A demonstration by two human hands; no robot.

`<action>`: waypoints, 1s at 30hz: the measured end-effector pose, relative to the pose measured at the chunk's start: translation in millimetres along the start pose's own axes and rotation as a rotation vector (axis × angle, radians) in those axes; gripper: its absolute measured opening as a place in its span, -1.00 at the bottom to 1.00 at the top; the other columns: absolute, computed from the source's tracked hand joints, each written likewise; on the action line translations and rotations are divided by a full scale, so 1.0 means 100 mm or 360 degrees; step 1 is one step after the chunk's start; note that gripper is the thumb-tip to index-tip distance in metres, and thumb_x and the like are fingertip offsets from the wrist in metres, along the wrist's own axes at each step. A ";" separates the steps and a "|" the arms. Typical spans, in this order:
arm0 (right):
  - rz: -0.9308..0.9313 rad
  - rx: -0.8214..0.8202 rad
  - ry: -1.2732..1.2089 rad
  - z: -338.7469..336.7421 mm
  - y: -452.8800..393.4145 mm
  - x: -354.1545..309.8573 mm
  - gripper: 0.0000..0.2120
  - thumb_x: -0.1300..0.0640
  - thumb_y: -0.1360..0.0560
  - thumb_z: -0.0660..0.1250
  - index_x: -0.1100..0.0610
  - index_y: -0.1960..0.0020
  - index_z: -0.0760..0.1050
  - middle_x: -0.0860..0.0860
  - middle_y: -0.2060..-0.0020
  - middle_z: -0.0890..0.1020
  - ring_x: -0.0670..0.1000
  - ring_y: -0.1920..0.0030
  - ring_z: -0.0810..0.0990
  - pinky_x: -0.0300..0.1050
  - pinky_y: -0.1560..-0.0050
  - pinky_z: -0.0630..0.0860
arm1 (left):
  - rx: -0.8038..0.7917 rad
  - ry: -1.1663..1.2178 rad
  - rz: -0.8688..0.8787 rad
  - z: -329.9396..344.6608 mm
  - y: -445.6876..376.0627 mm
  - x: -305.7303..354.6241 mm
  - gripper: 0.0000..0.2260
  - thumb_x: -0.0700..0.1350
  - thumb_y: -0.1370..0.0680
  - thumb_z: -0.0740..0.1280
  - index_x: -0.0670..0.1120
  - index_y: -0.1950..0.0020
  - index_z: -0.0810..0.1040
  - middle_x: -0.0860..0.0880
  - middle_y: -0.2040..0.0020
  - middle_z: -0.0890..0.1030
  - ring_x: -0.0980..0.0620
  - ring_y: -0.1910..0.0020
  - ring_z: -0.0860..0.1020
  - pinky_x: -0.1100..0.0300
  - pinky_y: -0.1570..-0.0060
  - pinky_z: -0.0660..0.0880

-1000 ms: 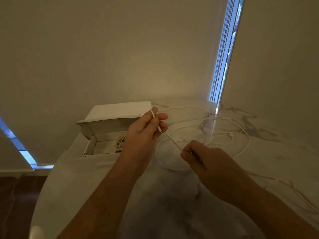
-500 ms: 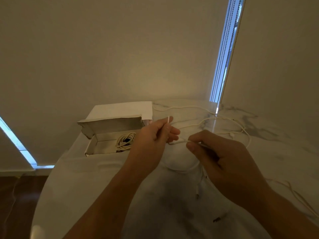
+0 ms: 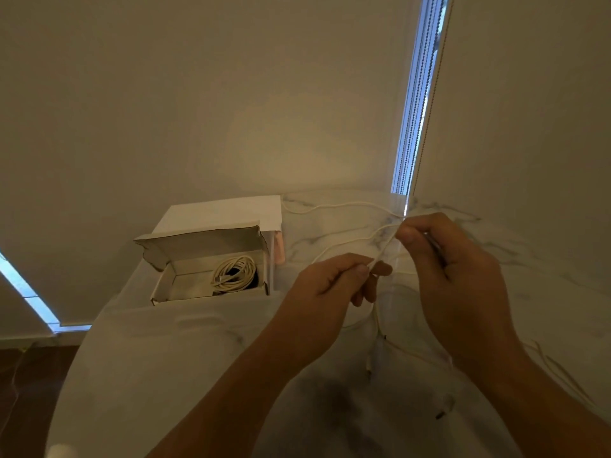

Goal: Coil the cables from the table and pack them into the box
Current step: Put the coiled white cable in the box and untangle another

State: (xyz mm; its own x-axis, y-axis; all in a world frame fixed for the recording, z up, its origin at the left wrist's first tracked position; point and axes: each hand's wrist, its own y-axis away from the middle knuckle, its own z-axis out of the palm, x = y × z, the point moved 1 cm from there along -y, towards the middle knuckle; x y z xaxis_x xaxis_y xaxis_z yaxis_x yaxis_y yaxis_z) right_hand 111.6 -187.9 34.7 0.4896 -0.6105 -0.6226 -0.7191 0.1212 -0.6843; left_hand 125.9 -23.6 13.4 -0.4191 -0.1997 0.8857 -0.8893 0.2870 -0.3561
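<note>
Fingers, both hands: curled, thumb against forefinger, each pair pinching the same white cable (image 3: 385, 249). We list our left hand (image 3: 334, 289) low and nearer the box, our right hand (image 3: 456, 269) raised just beside it, a short taut run of cable slanting up between them.

Item, cable slack: hangs below the hands in a loop, one end (image 3: 375, 353) dangling toward the marble table (image 3: 198, 358); further lengths trail over the tabletop behind and to the right of the hands.

Item, second cable (image 3: 330, 206): lies loose along the far edge of the table.

Item, cardboard box (image 3: 185, 259): open, lid flap upright, standing at the table's left far side, well apart from our hands. Contents: one coiled white cable (image 3: 234, 271), lying against the right end.

Item, wall behind, with beaded blind cords (image 3: 418, 94) at the window gap.
</note>
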 end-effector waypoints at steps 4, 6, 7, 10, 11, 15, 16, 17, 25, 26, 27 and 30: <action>0.0068 -0.0013 0.0000 0.02 -0.01 0.03 -0.88 -0.02 -0.61 0.24 -0.08 0.04 0.53 -0.08 0.30 0.58 -0.13 0.21 0.52 -0.34 0.28 0.38 | -0.0003 0.0169 -0.0039 -0.01 -0.02 0.01 -0.69 -0.24 -0.69 0.11 -0.16 -0.12 0.67 0.01 0.27 0.54 0.14 0.26 0.48 0.32 0.19 0.44; 0.0111 -0.0035 0.0023 0.02 -0.02 0.07 -0.88 -0.03 -0.60 0.24 -0.09 0.06 0.54 -0.11 0.31 0.58 -0.16 0.21 0.51 -0.40 0.31 0.37 | 0.0007 0.0334 -0.0105 -0.03 -0.04 0.00 -0.68 -0.23 -0.69 0.10 -0.19 -0.09 0.67 0.01 0.30 0.50 0.15 0.28 0.45 0.32 0.22 0.43; 0.0137 -0.0055 0.0040 0.03 -0.03 0.10 -0.87 -0.04 -0.60 0.24 -0.10 0.07 0.54 -0.12 0.30 0.59 -0.18 0.21 0.52 -0.42 0.31 0.36 | 0.0010 0.0438 -0.0142 -0.03 -0.04 -0.02 -0.67 -0.22 -0.69 0.10 -0.20 -0.08 0.67 0.01 0.31 0.48 0.14 0.30 0.43 0.31 0.23 0.42; 0.0200 -0.0133 0.0067 0.08 -0.04 0.18 -0.87 -0.06 -0.58 0.25 -0.12 0.08 0.56 -0.14 0.29 0.60 -0.17 0.22 0.54 -0.36 0.32 0.35 | 0.0027 0.0884 -0.0276 -0.04 -0.06 -0.06 -0.67 -0.20 -0.67 0.10 -0.28 -0.13 0.64 -0.02 0.32 0.45 0.10 0.33 0.37 0.25 0.23 0.39; 0.0212 -0.0153 0.0068 0.10 -0.03 0.19 -0.88 -0.06 -0.58 0.26 -0.13 0.08 0.56 -0.14 0.29 0.60 -0.18 0.21 0.54 -0.35 0.31 0.36 | 0.0037 0.1040 -0.0324 -0.04 -0.07 -0.06 -0.67 -0.18 -0.65 0.12 -0.31 -0.15 0.63 -0.02 0.31 0.45 0.10 0.33 0.36 0.25 0.23 0.39; 0.0159 -0.0212 0.0130 0.18 0.03 0.16 -0.82 -0.04 -0.59 0.23 -0.15 -0.06 0.60 -0.32 0.27 0.56 -0.35 0.13 0.50 -0.52 0.19 0.35 | 0.0078 0.1460 -0.0386 -0.09 -0.10 -0.06 -0.66 -0.12 -0.57 0.22 -0.30 -0.21 0.61 -0.03 0.26 0.48 0.12 0.31 0.39 0.24 0.16 0.42; 0.0141 -0.0236 0.0153 0.20 0.05 0.15 -0.80 -0.01 -0.59 0.24 -0.14 -0.13 0.60 -0.37 0.24 0.54 -0.41 0.12 0.48 -0.56 0.16 0.33 | 0.0101 0.1516 -0.0371 -0.11 -0.11 -0.05 -0.65 -0.13 -0.56 0.22 -0.30 -0.23 0.60 -0.04 0.24 0.49 0.13 0.30 0.41 0.24 0.13 0.44; 0.0137 -0.0270 0.0174 0.23 0.07 0.14 -0.77 0.02 -0.60 0.25 -0.13 -0.20 0.59 -0.39 0.20 0.53 -0.46 0.11 0.46 -0.60 0.13 0.31 | 0.0132 0.1567 -0.0350 -0.13 -0.11 -0.04 -0.65 -0.14 -0.56 0.23 -0.30 -0.25 0.58 -0.04 0.22 0.51 0.13 0.29 0.43 0.26 0.11 0.46; 0.0066 -0.0666 0.0202 0.37 0.28 0.01 -0.67 0.02 -0.61 0.24 -0.10 -0.37 0.48 -0.13 -0.01 0.65 -0.19 0.12 0.53 -0.47 0.10 0.35 | 0.0478 0.1611 -0.0269 -0.30 -0.13 -0.04 -0.69 -0.28 -0.61 0.21 -0.33 -0.33 0.49 -0.14 0.00 0.59 0.05 0.06 0.53 0.26 -0.09 0.55; 0.0043 -0.0712 0.0197 0.39 0.31 -0.02 -0.66 0.00 -0.61 0.23 -0.10 -0.37 0.48 -0.15 0.02 0.64 -0.20 0.13 0.54 -0.47 0.10 0.36 | 0.0535 0.1587 -0.0263 -0.32 -0.14 -0.05 -0.70 -0.30 -0.61 0.21 -0.33 -0.32 0.50 -0.15 -0.04 0.59 0.05 0.04 0.54 0.24 -0.11 0.55; 0.0020 -0.0752 0.0190 0.40 0.34 -0.05 -0.66 0.00 -0.61 0.22 -0.09 -0.37 0.48 -0.16 0.04 0.64 -0.19 0.11 0.55 -0.45 0.08 0.38 | 0.0586 0.1562 -0.0257 -0.34 -0.14 -0.06 -0.72 -0.31 -0.61 0.21 -0.33 -0.30 0.51 -0.15 -0.08 0.60 0.06 0.04 0.55 0.23 -0.12 0.55; -0.0055 -0.0836 0.0170 0.41 0.40 -0.12 -0.65 -0.03 -0.62 0.18 -0.08 -0.39 0.46 -0.19 0.03 0.61 -0.16 0.06 0.55 -0.30 0.00 0.47 | 0.0695 0.1437 -0.0255 -0.36 -0.15 -0.10 -0.76 -0.34 -0.62 0.21 -0.28 -0.24 0.57 -0.13 -0.05 0.65 0.07 0.06 0.60 0.21 -0.13 0.58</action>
State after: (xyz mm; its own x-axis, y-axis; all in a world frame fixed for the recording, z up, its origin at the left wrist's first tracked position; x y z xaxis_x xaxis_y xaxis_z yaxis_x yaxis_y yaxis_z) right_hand 97.3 -143.4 -0.6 0.4840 -0.6866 -0.5425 -0.8669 -0.2916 -0.4043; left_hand 150.5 8.3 20.5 -0.1551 0.6284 0.7622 -0.9877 -0.0848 -0.1311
